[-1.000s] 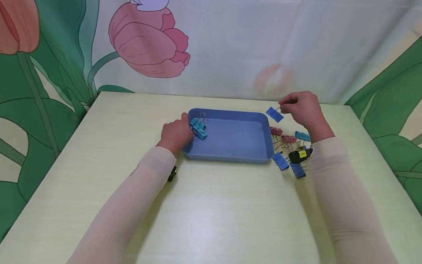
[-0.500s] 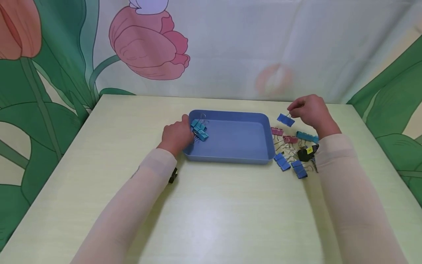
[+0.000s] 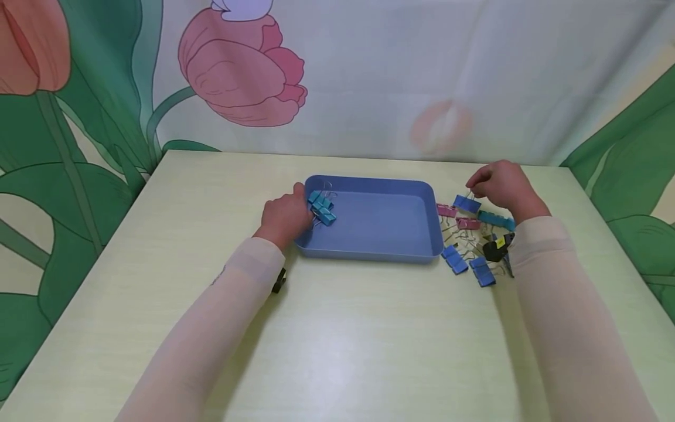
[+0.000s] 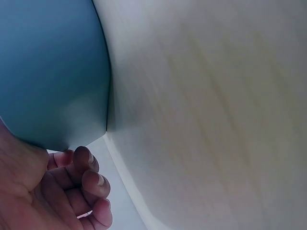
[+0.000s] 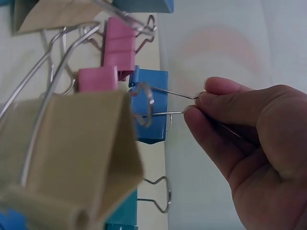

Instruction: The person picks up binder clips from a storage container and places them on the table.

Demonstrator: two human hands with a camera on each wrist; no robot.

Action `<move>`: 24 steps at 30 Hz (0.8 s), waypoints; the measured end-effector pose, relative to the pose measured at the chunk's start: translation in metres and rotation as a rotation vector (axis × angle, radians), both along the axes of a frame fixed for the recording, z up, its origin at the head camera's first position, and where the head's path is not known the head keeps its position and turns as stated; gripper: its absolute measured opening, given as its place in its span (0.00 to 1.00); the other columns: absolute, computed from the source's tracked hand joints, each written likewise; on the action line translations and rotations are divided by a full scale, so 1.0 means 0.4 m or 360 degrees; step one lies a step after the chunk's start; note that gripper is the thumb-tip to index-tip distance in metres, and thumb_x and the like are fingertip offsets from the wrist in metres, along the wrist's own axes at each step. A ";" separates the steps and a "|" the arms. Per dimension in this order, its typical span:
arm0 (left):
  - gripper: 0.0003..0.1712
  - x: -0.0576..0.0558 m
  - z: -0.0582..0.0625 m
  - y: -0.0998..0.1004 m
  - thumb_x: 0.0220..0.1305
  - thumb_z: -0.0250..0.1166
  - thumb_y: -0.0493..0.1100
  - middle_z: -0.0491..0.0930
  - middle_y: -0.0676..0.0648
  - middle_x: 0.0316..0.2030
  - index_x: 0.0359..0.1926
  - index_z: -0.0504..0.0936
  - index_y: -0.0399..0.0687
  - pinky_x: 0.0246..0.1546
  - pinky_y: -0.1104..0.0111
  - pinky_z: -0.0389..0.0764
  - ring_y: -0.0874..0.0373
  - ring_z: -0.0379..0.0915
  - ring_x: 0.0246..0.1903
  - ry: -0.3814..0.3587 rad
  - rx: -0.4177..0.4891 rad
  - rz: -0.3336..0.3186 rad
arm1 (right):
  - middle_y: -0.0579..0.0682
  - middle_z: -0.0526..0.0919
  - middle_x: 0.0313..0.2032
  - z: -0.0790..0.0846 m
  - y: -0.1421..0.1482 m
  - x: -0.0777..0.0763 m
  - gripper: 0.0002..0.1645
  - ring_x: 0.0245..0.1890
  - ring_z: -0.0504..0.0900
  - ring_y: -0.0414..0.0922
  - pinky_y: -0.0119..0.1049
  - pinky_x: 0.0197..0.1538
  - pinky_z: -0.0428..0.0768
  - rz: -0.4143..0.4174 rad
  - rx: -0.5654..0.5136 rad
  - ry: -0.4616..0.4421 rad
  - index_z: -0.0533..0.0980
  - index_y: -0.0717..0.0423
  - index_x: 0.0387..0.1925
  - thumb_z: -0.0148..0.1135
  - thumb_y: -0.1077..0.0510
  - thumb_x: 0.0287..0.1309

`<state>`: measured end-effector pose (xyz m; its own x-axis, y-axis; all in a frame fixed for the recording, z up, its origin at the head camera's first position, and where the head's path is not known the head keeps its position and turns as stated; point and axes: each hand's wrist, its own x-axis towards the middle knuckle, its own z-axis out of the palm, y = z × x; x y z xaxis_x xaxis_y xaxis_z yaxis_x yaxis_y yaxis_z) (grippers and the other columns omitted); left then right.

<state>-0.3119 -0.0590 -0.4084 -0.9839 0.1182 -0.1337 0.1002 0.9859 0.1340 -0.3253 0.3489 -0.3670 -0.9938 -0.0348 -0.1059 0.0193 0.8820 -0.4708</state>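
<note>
My right hand (image 3: 501, 184) pinches a blue binder clip (image 3: 467, 204) by its wire handle, between thumb and fingertips. That clip hangs behind two pink binder clips (image 5: 120, 45), its blue body pointing away from the fingers in the right wrist view. At the left end of the blue tray (image 3: 379, 225), my left hand (image 3: 285, 217) grips the wall, and its curled fingers (image 4: 96, 184) show beneath the tray in the left wrist view. Several teal binder clips (image 3: 321, 208) lie inside the tray near that hand.
Right of the tray lie a teal clip (image 3: 495, 220), blue clips (image 3: 454, 259) and a black item with a yellow label (image 3: 498, 248), partly hidden by the sleeve. A tan clip (image 5: 81, 143) looms blurred. A small black clip (image 3: 279, 281) lies by the left sleeve.
My right hand has moved right and lower with the blue binder clip, away from the tray's corner. The left hand stays on the tray.
</note>
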 end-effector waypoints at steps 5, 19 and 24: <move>0.28 0.001 -0.002 0.001 0.61 0.53 0.51 0.78 0.43 0.26 0.54 0.57 0.40 0.36 0.56 0.77 0.49 0.77 0.26 0.0014 -0.0003 -0.0007 | 0.61 0.81 0.42 -0.006 0.003 0.000 0.13 0.42 0.80 0.55 0.52 0.47 0.74 -0.0006 -0.0002 -0.0037 0.78 0.60 0.41 0.50 0.61 0.60; 0.27 -0.001 -0.006 -0.001 0.61 0.52 0.52 0.78 0.43 0.26 0.53 0.57 0.40 0.35 0.57 0.77 0.49 0.78 0.26 0.0023 -0.0011 -0.0012 | 0.61 0.81 0.42 0.001 0.024 -0.006 0.13 0.42 0.79 0.56 0.51 0.46 0.74 0.0042 0.0054 -0.0148 0.78 0.60 0.41 0.51 0.61 0.59; 0.27 -0.001 -0.008 -0.004 0.61 0.52 0.52 0.77 0.43 0.25 0.53 0.57 0.40 0.34 0.57 0.78 0.50 0.77 0.26 0.0024 -0.0016 -0.0011 | 0.61 0.81 0.41 -0.004 0.026 -0.007 0.12 0.41 0.79 0.56 0.52 0.47 0.73 0.0037 0.0074 -0.0156 0.79 0.61 0.40 0.52 0.62 0.58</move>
